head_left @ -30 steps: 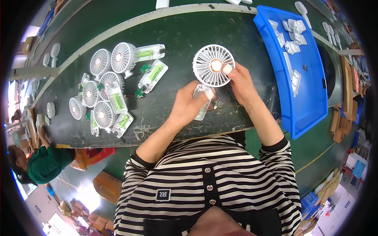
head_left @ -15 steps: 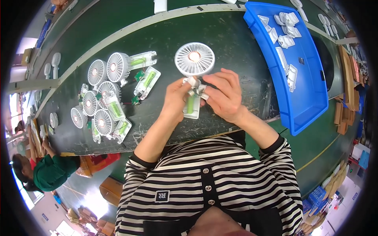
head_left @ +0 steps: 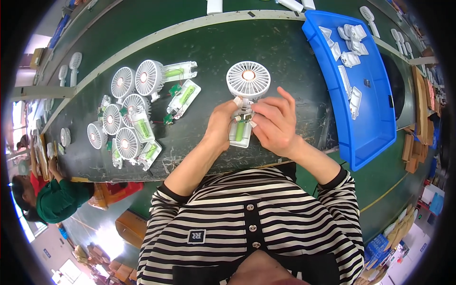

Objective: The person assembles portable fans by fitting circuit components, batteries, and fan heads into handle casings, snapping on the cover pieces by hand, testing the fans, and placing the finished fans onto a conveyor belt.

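Note:
A white handheld fan (head_left: 248, 79) lies at the middle of the table, its round head pointing away from me. Its handle is open, showing a green battery (head_left: 241, 132) and a small circuit board (head_left: 244, 117). My left hand (head_left: 221, 122) grips the handle from the left, thumb near the neck below the head. From the right, my right hand (head_left: 275, 121) pinches at the circuit board and neck with thumb and fingers, the little finger raised. Exactly what lies between the right fingertips is partly hidden.
Several opened fans (head_left: 127, 142) with batteries and green boards lie at the left on the dark table (head_left: 199, 38). A blue bin (head_left: 346, 128) with white plastic shells stands at the right. A person in a green shirt (head_left: 64, 199) works at the far left.
In the picture, the fan and both hands sit slightly lower and to the right. The right fingers have shifted off the neck, so the circuit board shows more clearly.

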Tool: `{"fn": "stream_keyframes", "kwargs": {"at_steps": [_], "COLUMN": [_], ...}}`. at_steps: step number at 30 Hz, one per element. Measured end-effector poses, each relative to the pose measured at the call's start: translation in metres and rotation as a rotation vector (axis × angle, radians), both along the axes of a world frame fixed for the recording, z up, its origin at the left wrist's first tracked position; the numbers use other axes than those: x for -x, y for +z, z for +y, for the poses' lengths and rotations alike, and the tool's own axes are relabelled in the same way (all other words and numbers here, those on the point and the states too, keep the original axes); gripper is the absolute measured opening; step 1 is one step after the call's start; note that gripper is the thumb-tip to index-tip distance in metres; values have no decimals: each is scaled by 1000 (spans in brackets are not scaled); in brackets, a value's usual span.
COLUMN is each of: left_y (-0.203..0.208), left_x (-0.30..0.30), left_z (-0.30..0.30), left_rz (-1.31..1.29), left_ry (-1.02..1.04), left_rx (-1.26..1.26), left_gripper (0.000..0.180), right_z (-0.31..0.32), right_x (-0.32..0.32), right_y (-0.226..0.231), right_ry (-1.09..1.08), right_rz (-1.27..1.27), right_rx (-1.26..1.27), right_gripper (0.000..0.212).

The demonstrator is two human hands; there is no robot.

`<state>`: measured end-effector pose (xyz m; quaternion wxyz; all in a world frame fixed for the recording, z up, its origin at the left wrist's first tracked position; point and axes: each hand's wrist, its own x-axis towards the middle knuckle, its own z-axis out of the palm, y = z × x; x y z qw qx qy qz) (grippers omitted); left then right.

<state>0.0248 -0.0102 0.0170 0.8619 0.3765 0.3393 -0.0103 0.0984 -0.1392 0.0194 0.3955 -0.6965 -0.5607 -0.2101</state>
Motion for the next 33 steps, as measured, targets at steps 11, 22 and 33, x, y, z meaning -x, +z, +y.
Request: {"fn": "stream_keyframes", "kwargs": {"at_steps": [11,22,33], "left_y": [-1,6,13], "left_x": [-1,-4,-2], "left_z": [-2,-1,4], "left_rz": [15,15,-66], "left_ry": [54,15,-11], "left_rx": [50,26,164], "left_gripper": [28,27,30], "right_z": [-4,-2,-2], "right_x": [-7,-15,-21], "right_y": [-13,-3,15], "right_ry": [71,83,153], "right_rz": [71,318,464], "right_rx": [12,78,150], "right_gripper": [15,17,17]}}
